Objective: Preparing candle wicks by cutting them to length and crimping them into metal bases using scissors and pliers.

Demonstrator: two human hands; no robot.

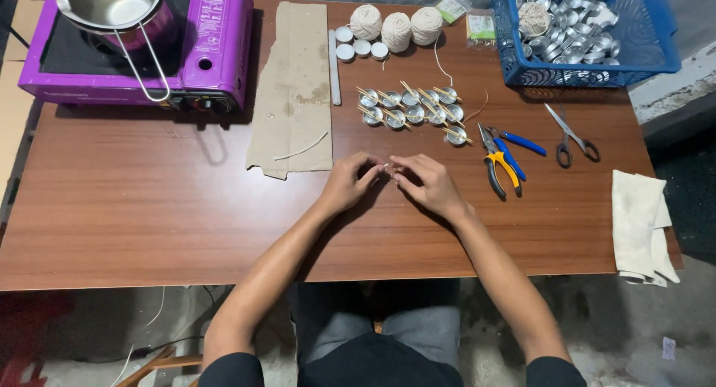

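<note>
At the table's point(149, 208) near middle, the left hand point(347, 182) and right hand point(425, 184) meet fingertip to fingertip, both pinched shut on a tiny pale piece point(387, 167), too small to identify. Just beyond lie small metal cups point(409, 107) with sticks laid across them. Pliers point(498, 162) lie right of the right hand, scissors point(570, 136) farther right. A cardboard strip point(294, 81) lies beyond the left hand

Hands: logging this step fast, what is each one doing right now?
Left hand: fingers pinched shut on something tiny; what it is cannot be told.
Right hand: fingers pinched at the same spot; the item is too small to tell.
</note>
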